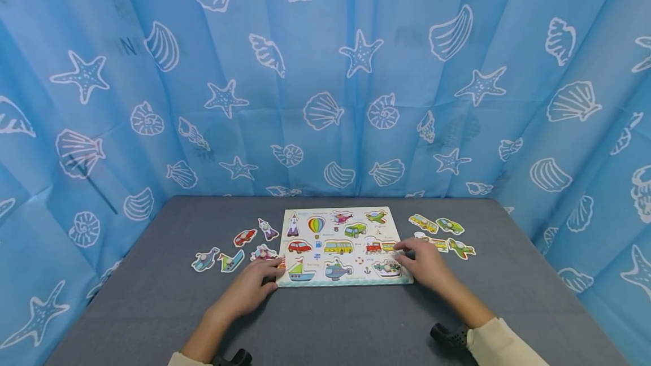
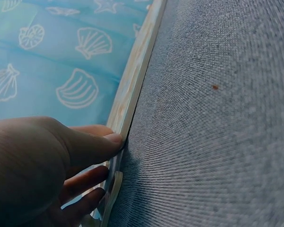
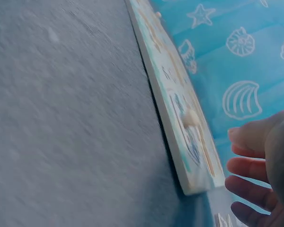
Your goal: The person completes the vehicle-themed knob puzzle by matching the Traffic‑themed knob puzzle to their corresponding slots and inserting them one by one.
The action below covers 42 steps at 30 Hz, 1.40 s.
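The puzzle board (image 1: pixel 359 215) lies on the tabletop (image 1: pixel 356 326), nearer to its far edge; loose pieces lie toward the side edges, as the red car (image 1: pixel 245 238) and the green truck (image 1: pixel 450 226). The left hand (image 1: pixel 251 284) touches the board's left side; whether its fingers clamp there, one cannot surely tell. The right hand (image 1: pixel 427 264) has its fingers apart, holding nothing. The step seems to be fitting pieces, with the ship (image 1: pixel 387 267) probably set; next calls for grasping a loose one and matching its picture.
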Available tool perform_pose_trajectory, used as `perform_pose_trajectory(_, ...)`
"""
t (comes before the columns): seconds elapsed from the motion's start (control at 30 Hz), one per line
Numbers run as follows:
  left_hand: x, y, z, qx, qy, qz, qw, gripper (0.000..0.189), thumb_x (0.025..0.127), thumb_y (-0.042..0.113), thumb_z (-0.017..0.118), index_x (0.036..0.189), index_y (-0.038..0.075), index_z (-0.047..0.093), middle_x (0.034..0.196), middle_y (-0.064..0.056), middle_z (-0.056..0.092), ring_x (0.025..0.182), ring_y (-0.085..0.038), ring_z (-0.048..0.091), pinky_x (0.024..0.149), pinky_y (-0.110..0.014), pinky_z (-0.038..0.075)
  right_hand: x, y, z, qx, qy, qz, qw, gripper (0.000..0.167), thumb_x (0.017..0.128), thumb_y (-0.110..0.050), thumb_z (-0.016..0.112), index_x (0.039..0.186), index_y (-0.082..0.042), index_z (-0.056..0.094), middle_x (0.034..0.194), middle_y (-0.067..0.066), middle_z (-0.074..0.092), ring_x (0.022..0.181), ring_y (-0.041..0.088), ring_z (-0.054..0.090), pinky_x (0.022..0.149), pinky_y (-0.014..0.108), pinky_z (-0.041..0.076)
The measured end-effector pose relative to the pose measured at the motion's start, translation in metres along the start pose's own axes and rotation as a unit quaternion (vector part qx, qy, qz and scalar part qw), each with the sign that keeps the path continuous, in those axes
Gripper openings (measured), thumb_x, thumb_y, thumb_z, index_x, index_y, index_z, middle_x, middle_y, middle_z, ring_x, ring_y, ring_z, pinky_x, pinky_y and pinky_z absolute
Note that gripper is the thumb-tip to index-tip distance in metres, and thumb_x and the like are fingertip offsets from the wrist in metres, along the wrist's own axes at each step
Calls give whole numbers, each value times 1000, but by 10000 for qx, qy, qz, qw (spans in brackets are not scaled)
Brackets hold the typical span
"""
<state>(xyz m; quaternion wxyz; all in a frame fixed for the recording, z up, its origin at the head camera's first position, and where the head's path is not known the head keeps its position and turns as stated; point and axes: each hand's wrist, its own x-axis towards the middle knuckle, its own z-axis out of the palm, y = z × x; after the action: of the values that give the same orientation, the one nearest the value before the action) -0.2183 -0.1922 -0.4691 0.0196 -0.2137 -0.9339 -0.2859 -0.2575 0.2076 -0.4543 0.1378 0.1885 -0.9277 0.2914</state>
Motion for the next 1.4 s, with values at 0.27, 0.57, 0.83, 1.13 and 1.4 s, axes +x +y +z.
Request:
perform_pose_trajectory(0.27,-1,0,0,1,27,29,10000,32,86,3,71,117,4,70,135,-10,57,131,-44,40,107,-58,28,6,18,-5,-179,320,357,9987,12,83,-4,74,95,-2,72,89,7,68,85,27,63,74,47,50)
perform_pose_trajectory(0.57,-1,0,1,-17,39,4,10000,32,85,3,71,117,4,70,136,-10,57,132,-43,40,107,-58,28,7,38,-6,-395,653,381,9964,8,83,-4,74,90,-4,72,89,9,67,85,30,61,75,49,48)
perform_pose_trajectory(0.83,-1,-1,0,-30,-27,-80,10000,32,86,5,70,118,6,71,136,-8,57,132,-41,41,108,-57,28,8,51,-3,-426,1049,-70,9935,14,76,2,77,89,0,70,92,16,68,94,40,60,93,55,38)
perform_pose_trajectory(1.13,-1,-3,2,72,69,12,9999,32,85,4,71,117,6,71,134,-8,58,131,-42,42,107,-57,29,8,62,-3,-666,1090,-96,9918,13,75,2,78,84,-1,69,86,15,67,85,37,59,83,52,41)
perform_pose_trajectory(1.4,-1,0,2,77,122,35,9999,31,85,4,71,116,5,71,134,-9,59,131,-41,42,108,-56,28,7,70,-9,-784,847,184,9931,13,77,0,76,87,0,69,91,17,68,93,41,58,88,55,40)
